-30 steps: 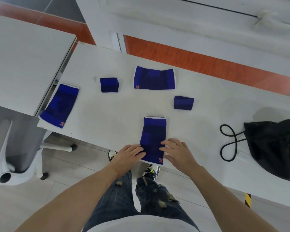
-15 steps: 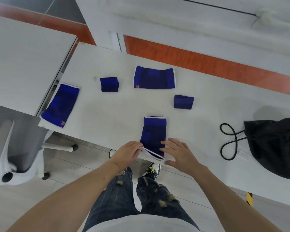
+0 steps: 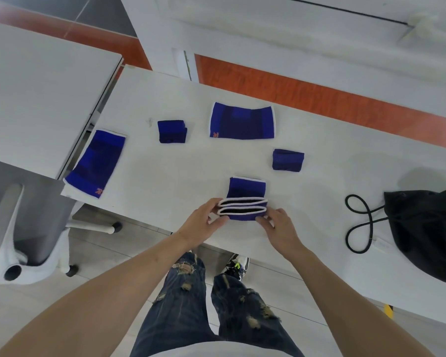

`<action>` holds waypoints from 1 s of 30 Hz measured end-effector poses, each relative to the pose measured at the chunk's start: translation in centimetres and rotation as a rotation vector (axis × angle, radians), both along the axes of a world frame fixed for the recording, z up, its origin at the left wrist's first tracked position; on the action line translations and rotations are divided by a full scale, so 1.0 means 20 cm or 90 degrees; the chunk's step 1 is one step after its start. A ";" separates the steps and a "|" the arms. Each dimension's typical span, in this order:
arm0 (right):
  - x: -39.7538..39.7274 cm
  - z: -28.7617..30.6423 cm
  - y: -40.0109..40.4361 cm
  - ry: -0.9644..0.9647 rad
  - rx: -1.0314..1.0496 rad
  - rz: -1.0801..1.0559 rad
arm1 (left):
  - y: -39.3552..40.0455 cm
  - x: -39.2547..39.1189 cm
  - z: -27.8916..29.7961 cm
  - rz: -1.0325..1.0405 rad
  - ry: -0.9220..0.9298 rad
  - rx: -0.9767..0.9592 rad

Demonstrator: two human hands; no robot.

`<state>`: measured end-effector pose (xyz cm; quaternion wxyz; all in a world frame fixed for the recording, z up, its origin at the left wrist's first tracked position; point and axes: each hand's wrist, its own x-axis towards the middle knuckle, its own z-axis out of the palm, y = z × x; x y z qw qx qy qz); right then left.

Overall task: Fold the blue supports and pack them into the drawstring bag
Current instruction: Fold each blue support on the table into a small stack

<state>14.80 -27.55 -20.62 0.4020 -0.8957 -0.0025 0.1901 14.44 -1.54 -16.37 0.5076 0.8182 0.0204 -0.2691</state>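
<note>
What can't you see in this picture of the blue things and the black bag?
- Black drawstring bag, head view: its right part is cut off by the picture's edge, and its inside is hidden.
- Support being folded: both hands, left and right, cover its ends.
- Orange logos on the flat supports: too small to read.

Left hand (image 3: 206, 219) and right hand (image 3: 278, 224) pinch a half-folded blue support (image 3: 245, 197) on the counter (image 3: 165, 173). Four others lie around (two folded small).

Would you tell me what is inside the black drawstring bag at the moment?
The black drawstring bag lies closed on the table; its opaque fabric hides any contents. Only its cord shows outside.
</note>
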 end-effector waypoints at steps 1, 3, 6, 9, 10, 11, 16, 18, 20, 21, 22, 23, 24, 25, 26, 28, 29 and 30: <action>0.01 0.00 0.00 0.031 0.017 -0.024 | 0.00 0.01 0.00 -0.013 0.009 0.005; 0.04 0.01 0.01 0.061 0.053 -0.061 | 0.00 0.04 -0.03 -0.043 0.017 0.037; 0.09 0.03 0.03 0.088 0.065 -0.109 | -0.04 0.07 -0.08 -0.006 -0.001 0.075; 0.12 0.04 0.05 0.110 0.029 -0.145 | -0.12 0.11 -0.07 0.110 0.027 0.056; 0.13 0.05 0.06 0.115 0.017 -0.155 | -0.15 0.12 -0.07 0.143 0.042 0.059; 0.14 0.05 0.07 0.117 0.006 -0.160 | -0.17 0.14 -0.07 0.166 0.053 0.069; 0.21 0.08 0.11 0.154 -0.045 -0.188 | -0.24 0.17 -0.11 0.197 0.033 0.182; 0.23 0.10 0.12 0.175 -0.048 -0.214 | -0.26 0.17 -0.10 0.201 -0.004 0.220; 0.23 0.11 0.12 0.185 -0.051 -0.244 | -0.27 0.17 -0.09 0.163 -0.078 0.313; 0.23 0.12 0.12 0.185 -0.059 -0.253 | -0.26 0.17 -0.08 0.123 -0.136 0.380; 0.23 0.12 0.12 0.181 -0.073 -0.256 | -0.26 0.17 -0.08 0.071 -0.196 0.444; 0.22 0.12 0.12 0.167 -0.093 -0.254 | -0.25 0.17 -0.08 0.016 -0.255 0.487; 0.21 0.12 0.12 0.137 -0.121 -0.244 | -0.24 0.18 -0.08 -0.036 -0.309 0.503; 0.20 0.12 0.12 0.085 -0.150 -0.225 | -0.24 0.18 -0.08 -0.092 -0.347 0.502; 0.19 0.10 0.12 0.006 -0.180 -0.190 | -0.23 0.19 -0.09 -0.146 -0.368 0.502; 0.16 0.06 0.10 -0.149 -0.243 -0.076 | -0.23 0.20 -0.09 -0.232 -0.380 0.518; 0.16 0.04 0.09 -0.201 -0.264 -0.018 | -0.23 0.20 -0.11 -0.262 -0.386 0.525; 0.16 0.03 0.08 -0.234 -0.276 0.038 | -0.23 0.21 -0.12 -0.286 -0.389 0.532</action>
